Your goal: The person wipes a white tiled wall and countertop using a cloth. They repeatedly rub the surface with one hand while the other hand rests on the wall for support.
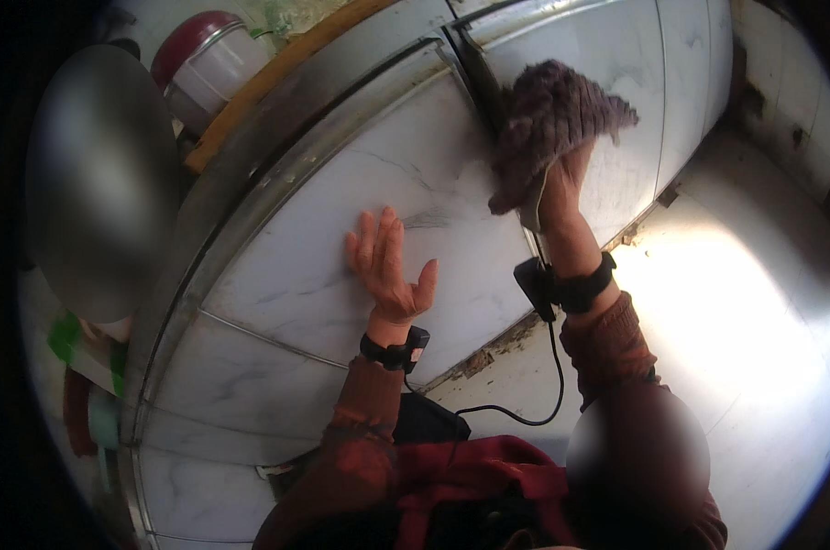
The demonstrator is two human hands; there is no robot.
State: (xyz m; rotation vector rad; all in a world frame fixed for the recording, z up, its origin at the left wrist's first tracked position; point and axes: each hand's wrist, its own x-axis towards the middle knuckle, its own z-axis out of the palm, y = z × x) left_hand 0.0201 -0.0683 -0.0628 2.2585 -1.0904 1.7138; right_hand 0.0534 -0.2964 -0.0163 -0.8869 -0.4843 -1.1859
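In my right hand (566,179) is a purple-brown, ridged cleaning cloth (557,115), which covers most of the fingers. The cloth is beside the dark vertical gap between two white marble-patterned cabinet panels; whether it presses on them I cannot tell. My left hand (389,266) holds nothing. Its fingers are stretched out and the thumb stands apart, over the middle cabinet panel (341,192). Whether that palm touches the panel is unclear.
A metal-edged counter with a wooden strip (277,78) curves along the upper left, with a red-topped container (204,64) behind it. A black cable (516,420) hangs between my wrist straps. Sunlight falls on the pale floor (736,312) at the right.
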